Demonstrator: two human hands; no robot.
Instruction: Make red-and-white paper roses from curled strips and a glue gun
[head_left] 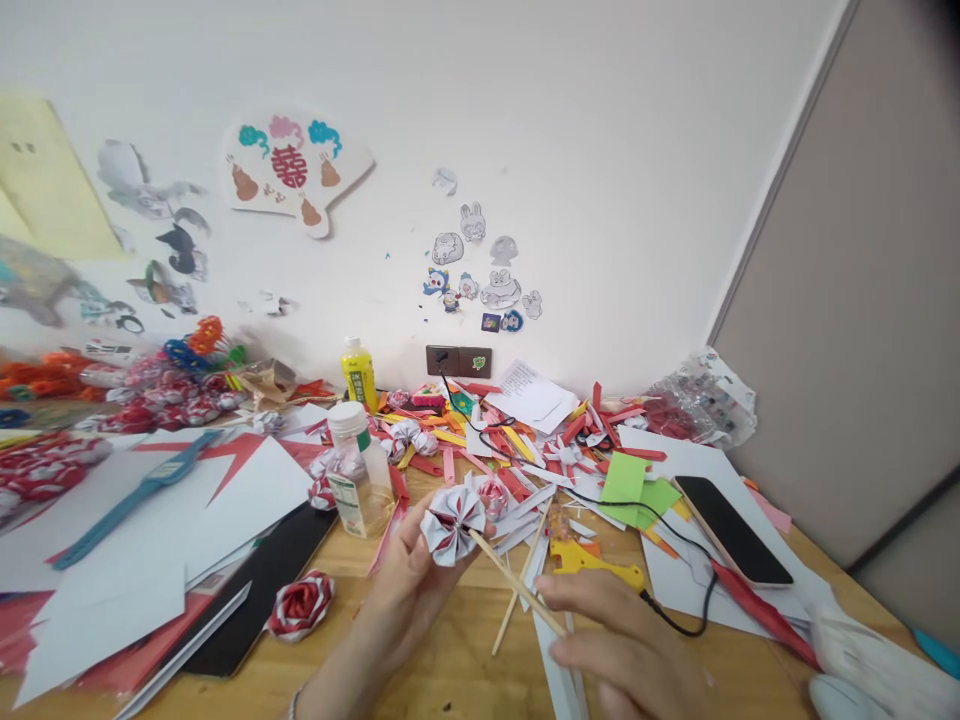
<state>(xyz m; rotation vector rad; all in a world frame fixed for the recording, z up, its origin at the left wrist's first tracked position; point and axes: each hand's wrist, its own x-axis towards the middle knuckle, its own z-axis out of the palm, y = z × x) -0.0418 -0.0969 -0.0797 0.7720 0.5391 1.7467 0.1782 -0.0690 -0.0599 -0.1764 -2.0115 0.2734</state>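
One paper flower (454, 524) in the left hand's (416, 575) grip; wooden stick (517, 583) pinched by right hand (611, 640), partly cut off.

A wooden desk (450, 660) fills the lower part of the frame. At lower left lie white sheets (247, 495) with a blue watch (146, 490) on them, a black tablet-like slab (262, 585) and a red-and-white paper rose (300, 605). A clear jar (364, 490) and a yellow bottle (358, 375) stand left of center. Paper strips (517, 435) crowd the middle; at right are a yellow glue gun (596, 562), green paper squares (626, 485) and a phone (731, 530).
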